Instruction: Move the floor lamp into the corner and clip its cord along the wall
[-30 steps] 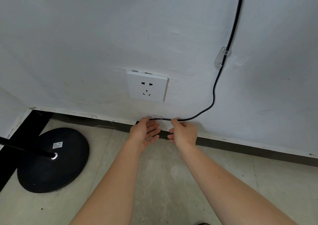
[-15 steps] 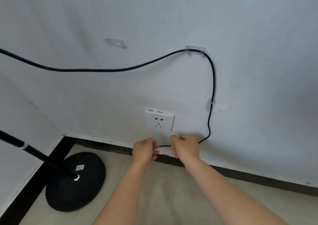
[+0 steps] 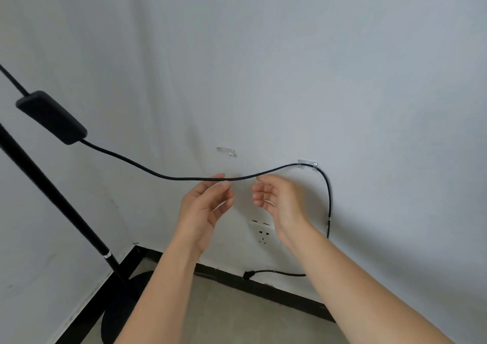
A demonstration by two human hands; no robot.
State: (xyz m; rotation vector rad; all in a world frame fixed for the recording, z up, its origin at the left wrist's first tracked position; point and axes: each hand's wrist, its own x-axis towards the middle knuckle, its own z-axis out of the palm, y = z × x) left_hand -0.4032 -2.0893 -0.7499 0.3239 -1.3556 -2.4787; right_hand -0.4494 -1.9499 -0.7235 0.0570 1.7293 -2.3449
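In the middle of the frame the left hand has its fingertips on the black cord, thumb and forefinger closing lightly around the sagging run — a loose pinch, not a firm grip. The right hand is open beside it, fingers curled and spread, just under the cord and holding nothing. The floor lamp stands at lower left, in the corner, its pole slanting up the left edge with the inline switch hanging at upper left.

To the right, the cord passes through a clear clip, drops down the wall past a second clip and ends low by the skirting, where the plug lies below the socket. An empty clip sits just above the hands, and the sagging stretch probably goes there next.

The risks, as I judge them: lifting the cord too hard could drag it out of the clip on the right or peel that clip off the wall; the switch's weight may tug the run back down — and a slack pinch could let it slip.
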